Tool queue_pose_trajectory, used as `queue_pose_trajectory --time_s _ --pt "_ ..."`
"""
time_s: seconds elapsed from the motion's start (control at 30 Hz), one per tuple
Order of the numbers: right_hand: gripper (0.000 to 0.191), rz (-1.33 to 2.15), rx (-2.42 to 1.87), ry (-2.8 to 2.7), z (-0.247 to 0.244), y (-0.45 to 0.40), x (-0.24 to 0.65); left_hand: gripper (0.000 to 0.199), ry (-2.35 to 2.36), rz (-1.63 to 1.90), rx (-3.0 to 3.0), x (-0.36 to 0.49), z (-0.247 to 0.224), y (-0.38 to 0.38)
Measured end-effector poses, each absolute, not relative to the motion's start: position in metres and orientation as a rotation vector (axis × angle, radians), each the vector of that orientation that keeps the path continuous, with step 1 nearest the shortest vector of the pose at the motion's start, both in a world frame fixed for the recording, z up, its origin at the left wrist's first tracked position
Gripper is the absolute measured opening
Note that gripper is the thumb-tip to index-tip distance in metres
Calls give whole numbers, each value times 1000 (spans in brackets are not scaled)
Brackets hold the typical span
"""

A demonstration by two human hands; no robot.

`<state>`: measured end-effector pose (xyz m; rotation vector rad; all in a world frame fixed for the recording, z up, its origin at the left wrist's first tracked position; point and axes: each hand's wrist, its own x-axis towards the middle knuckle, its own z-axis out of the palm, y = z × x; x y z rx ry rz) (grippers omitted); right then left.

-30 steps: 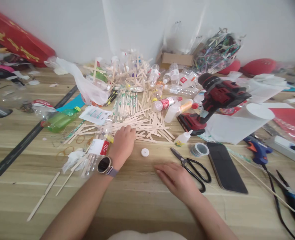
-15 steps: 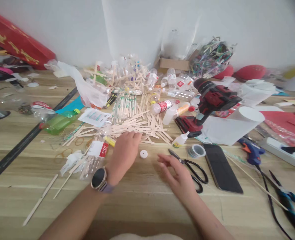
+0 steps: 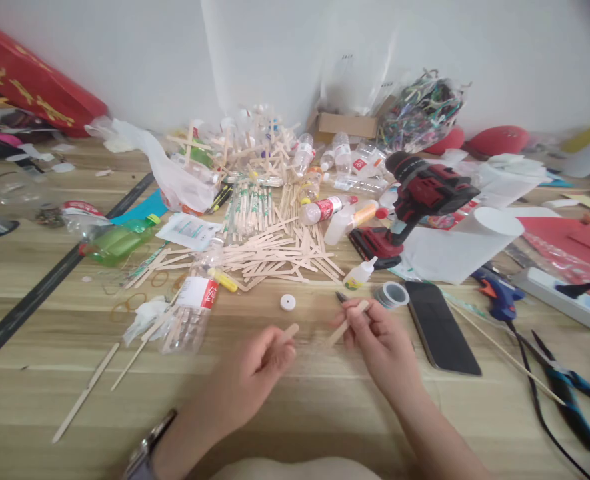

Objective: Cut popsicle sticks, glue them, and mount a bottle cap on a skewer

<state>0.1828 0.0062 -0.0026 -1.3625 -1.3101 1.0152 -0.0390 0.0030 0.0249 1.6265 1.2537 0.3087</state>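
My left hand is closed round a wooden stick, whose rounded end pokes out past the fingers. Pinched in my right hand is another wooden stick, slanting down to the left. Between and beyond the hands, a white disc with a small centre hole lies on the table. A pile of loose wooden sticks spreads behind the disc. Scissors are mostly hidden behind my right hand; only part of the blades shows.
A red drill stands behind a glue bottle. Right of my right hand are a tape roll, a phone and pliers. A clear bottle lies at left.
My left hand has left the pile and come nearer with a stick in it. My right hand has closed on another stick and now covers most of the scissors.
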Motion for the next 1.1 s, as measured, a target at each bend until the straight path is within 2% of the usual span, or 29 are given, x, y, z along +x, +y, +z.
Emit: queue_pose_trajectory --time_s 0.1,0.23,0.33,0.43,0.53,0.73,0.83,0.97,1.1 --pt "38 1252 -1325 -1215 -2 0 170 21 1528 245 1938 -38 1 4" --pt "43 1441 -1314 -1108 -9 -10 150 25 1731 368 2229 -37 -21 -2" --pt "45 1452 -1332 -1082 -14 -16 142 37 1596 557 2181 -38 -12 -9" --pt "49 1404 -1386 -1158 -17 -21 140 28 1272 290 1916 -35 6 -13" --pt "51 1242 -1530 -1307 -19 -24 157 37 1280 120 1818 -33 14 -16" --pt "39 498 -1924 -1526 -26 -23 237 30 1380 -3 1888 -34 -1 -19" --pt "33 378 -1992 -1656 -34 -22 258 27 1395 27 2068 -34 -8 -18" --pt "29 314 -1981 -1805 -39 -19 262 20 1422 290 2358 -40 -16 -14" --pt "35 262 -1973 -1831 -21 -24 262 21 1433 474 2315 -49 -17 -15"
